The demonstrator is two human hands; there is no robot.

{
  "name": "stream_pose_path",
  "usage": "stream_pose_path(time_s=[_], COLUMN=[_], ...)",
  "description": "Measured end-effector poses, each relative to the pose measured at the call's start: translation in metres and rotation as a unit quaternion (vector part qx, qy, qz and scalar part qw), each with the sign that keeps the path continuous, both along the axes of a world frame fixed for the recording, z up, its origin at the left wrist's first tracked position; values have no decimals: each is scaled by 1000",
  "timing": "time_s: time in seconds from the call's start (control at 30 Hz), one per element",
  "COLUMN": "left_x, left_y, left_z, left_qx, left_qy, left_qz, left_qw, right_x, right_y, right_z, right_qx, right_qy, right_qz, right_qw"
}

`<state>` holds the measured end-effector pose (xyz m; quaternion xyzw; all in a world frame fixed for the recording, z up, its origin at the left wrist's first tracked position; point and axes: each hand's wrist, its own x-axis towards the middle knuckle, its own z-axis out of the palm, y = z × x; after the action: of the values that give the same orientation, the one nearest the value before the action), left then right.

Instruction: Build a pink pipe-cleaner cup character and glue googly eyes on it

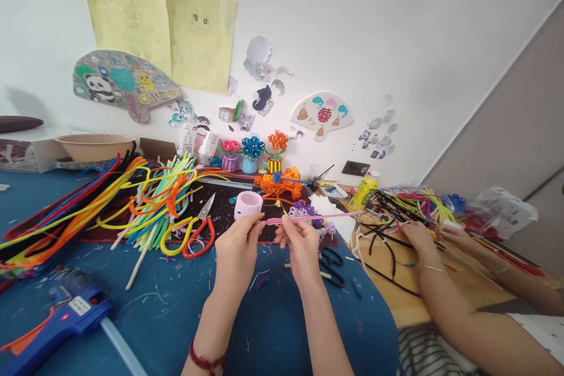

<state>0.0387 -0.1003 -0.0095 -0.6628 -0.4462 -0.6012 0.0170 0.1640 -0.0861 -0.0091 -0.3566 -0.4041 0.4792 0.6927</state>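
A pink pipe cleaner [328, 215] runs sideways between my hands, its long free end pointing right. My left hand [240, 244] pinches near its left end, where it looks doubled. With thumb and fingers, my right hand [300, 241] grips it a little farther along. Just behind my left hand stands a small pale pink pot [249, 204], partly covered by my fingers. Orange and yellow handled scissors [200, 229] lie left of my left hand. Behind my right hand are purple pipe cleaner pieces [304, 209], partly hidden.
A blue glue gun [79, 317] lies front left. Bundled colourful pipe cleaners [163, 200] fill the left side. Small pots of pipe cleaner flowers [251, 155] line the wall. Black scissors [331, 267] lie right. Beyond a yellow bottle [363, 191], a co-worker's hands [416, 238] work at a wooden table [392, 305].
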Motion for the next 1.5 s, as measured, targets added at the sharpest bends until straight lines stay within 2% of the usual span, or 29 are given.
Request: stream_pose_path(time_s=[0.17,0.33,0.7,0.87,1.07,1.3,1.5], left_x=[0,1,2,3,3,2,0], left_y=[-1,-4,-4,-5,-4,-1,0], left_z=[6,8,9,9,11,8,7], left_qx=[-111,-179,-229,-243,-243,-245,-239], left_qy=[-73,-125,-169,-177,-197,-213,-198], left_qz=[-75,-136,-205,-234,-215,-184,-151], left_qw=[988,966,936,925,925,928,939], right_x=[-1,-1,2,2,1,-2,-2], right_y=[-1,0,2,2,-1,-3,-2], right_z=[0,-1,-2,-3,0,-1,-2], right_qx=[13,14,26,37,52,29,25], right_qy=[-12,-6,-49,-88,-142,-123,-124], right_qz=[5,3,32,25,34,43,23], right_qw=[1000,1000,998,995,988,991,992])
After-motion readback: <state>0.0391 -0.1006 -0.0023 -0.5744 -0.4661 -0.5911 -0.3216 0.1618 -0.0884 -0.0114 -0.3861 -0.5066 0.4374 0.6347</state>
